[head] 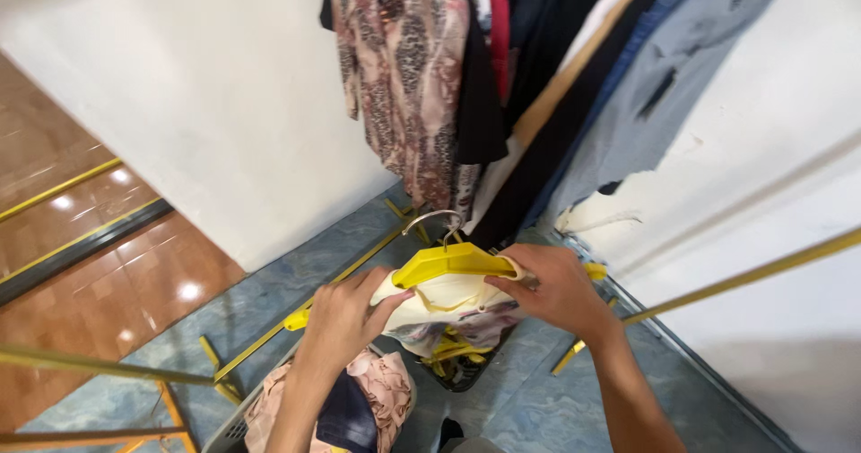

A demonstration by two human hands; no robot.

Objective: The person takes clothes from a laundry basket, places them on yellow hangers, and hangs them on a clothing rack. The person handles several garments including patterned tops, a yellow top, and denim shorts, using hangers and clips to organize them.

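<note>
A yellow plastic hanger (pixel 448 261) with a metal hook sits at the centre, and a pale cream garment (pixel 446 302) with a patterned lower part is draped over it. My left hand (pixel 343 317) grips the garment at the hanger's left shoulder. On the other side, my right hand (pixel 557 290) holds the hanger's right shoulder together with the cloth. Both hands hold it up above the floor, just below a row of hanging clothes.
Several garments (pixel 421 85) hang on a rack ahead, patterned, black, and blue-grey. A basket with crumpled clothes (pixel 359 399) stands below my left arm. More yellow hangers (pixel 453 354) lie beneath the garment. Yellow rack rails (pixel 753 274) cross right and left. White walls flank a blue floor.
</note>
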